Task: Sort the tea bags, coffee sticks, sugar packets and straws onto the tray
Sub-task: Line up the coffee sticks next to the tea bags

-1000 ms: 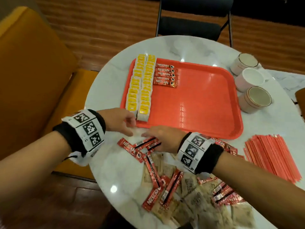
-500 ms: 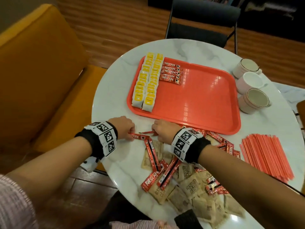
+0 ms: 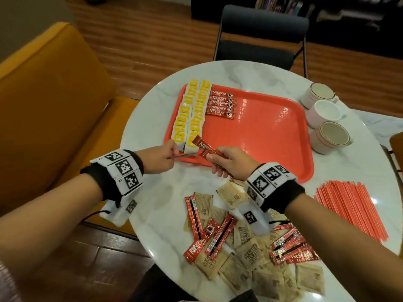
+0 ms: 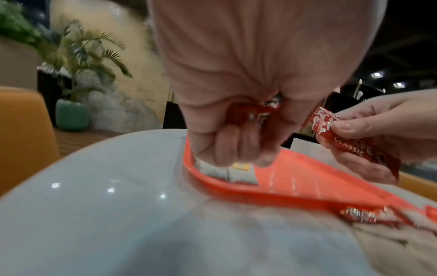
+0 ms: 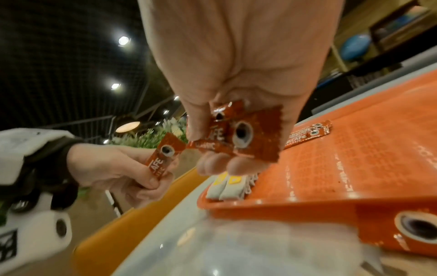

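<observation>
My left hand (image 3: pixel 172 152) pinches one red coffee stick (image 5: pixel 163 158) just over the near left corner of the orange tray (image 3: pixel 272 149). Close beside it, my right hand (image 3: pixel 214 159) grips a couple of coffee sticks (image 3: pixel 204 146) fanned between thumb and fingers. On the tray, yellow tea bags (image 3: pixel 192 114) lie in two columns along the left edge, with a short row of coffee sticks (image 3: pixel 221 104) next to them. Loose coffee sticks (image 3: pixel 209 234) and brown sugar packets (image 3: pixel 246 253) are scattered on the white table in front of me. A bundle of red straws (image 3: pixel 353 210) lies to the right.
Three cups (image 3: pixel 327 118) stand on the table right of the tray. A yellow sofa (image 3: pixel 43 105) is at the left and a dark chair (image 3: pixel 261 40) is behind the round table (image 3: pixel 157 214). Most of the tray's floor is bare.
Both hands have risen from the table with coffee sticks picked from the loose pile and now hover over the tray's near left corner.
</observation>
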